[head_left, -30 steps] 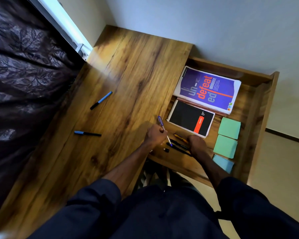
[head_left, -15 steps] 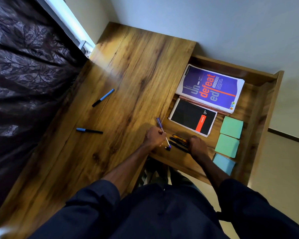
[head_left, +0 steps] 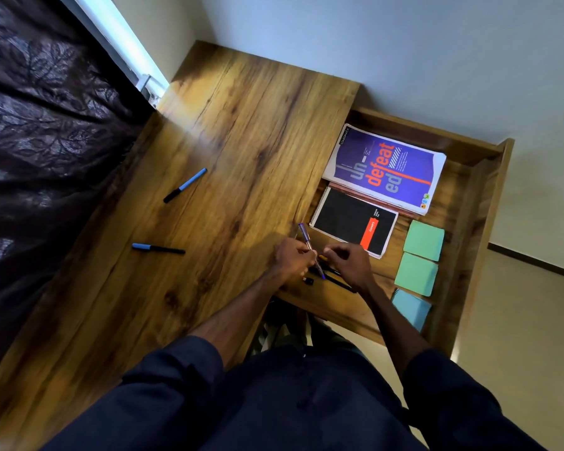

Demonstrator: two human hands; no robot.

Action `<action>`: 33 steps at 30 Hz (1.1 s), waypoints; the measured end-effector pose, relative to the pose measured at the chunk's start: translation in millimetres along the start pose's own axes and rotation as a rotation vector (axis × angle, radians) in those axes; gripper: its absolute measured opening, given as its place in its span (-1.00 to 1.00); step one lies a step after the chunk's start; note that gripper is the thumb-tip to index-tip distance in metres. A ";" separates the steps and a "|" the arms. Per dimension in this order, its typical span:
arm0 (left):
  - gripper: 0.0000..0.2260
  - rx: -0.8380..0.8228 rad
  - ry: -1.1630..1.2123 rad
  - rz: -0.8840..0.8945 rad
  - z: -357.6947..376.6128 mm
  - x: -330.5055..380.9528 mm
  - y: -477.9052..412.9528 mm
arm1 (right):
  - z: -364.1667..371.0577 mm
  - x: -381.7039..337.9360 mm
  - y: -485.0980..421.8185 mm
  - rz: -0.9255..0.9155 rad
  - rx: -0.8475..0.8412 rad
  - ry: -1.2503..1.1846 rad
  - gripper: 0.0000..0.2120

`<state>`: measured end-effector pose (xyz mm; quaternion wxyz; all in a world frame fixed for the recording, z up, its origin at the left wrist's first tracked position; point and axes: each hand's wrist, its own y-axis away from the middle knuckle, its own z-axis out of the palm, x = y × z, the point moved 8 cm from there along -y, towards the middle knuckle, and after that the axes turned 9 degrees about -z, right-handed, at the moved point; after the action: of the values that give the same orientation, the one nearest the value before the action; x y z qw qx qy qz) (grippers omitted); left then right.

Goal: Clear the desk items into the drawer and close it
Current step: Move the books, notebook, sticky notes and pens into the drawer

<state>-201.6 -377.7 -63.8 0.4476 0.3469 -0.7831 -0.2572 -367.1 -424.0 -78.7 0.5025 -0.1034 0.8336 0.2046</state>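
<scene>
Right hand (head_left: 349, 265) lifted, two markers (head_left: 185, 185) (head_left: 158, 248), three pads (head_left: 424, 240) (head_left: 415, 274) (head_left: 411, 309)

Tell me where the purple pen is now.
In the head view, the left hand holds the purple pen over the drawer, at its near-left corner.

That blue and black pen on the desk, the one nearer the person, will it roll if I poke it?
Probably, if poked sideways: the pen looks round and slim, and it lies free on the smooth wooden desk. It is likely stiff and light, being thin like a plastic marker. Poked endwise, it would more likely slide.
</scene>
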 end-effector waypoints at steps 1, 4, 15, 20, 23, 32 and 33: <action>-0.83 -0.016 0.016 0.003 2.0 2.6 -0.1 | 4.2 -6.4 0.3 0.018 -0.062 -0.140 -0.85; -0.83 -0.057 0.085 -0.027 3.5 4.7 -1.9 | 6.4 -19.5 -2.0 0.001 -0.182 -0.271 -0.83; -0.90 -0.169 0.143 -0.101 7.2 2.5 -7.0 | -4.8 -16.3 -9.2 -0.038 -0.225 -0.113 -0.84; -0.88 -0.195 0.079 -0.070 7.3 1.7 -5.0 | -19.7 14.3 -13.1 0.049 -0.112 0.189 -0.87; -0.89 -0.162 0.044 -0.082 3.7 -2.5 -6.3 | -25.5 36.8 -15.1 0.147 -0.091 0.325 -0.88; -0.94 -0.151 0.009 -0.085 -0.5 -10.9 -7.1 | -23.4 57.6 -16.6 0.213 -0.147 0.540 -0.88; -0.94 -0.151 0.012 -0.087 -0.4 -11.4 -7.8 | -23.9 58.7 -16.2 0.214 -0.151 0.551 -0.89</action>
<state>-194.7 -373.9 -75.1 0.4656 0.3476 -0.7428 -0.3326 -407.8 -447.2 -124.4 0.2238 -0.1040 0.9271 0.2820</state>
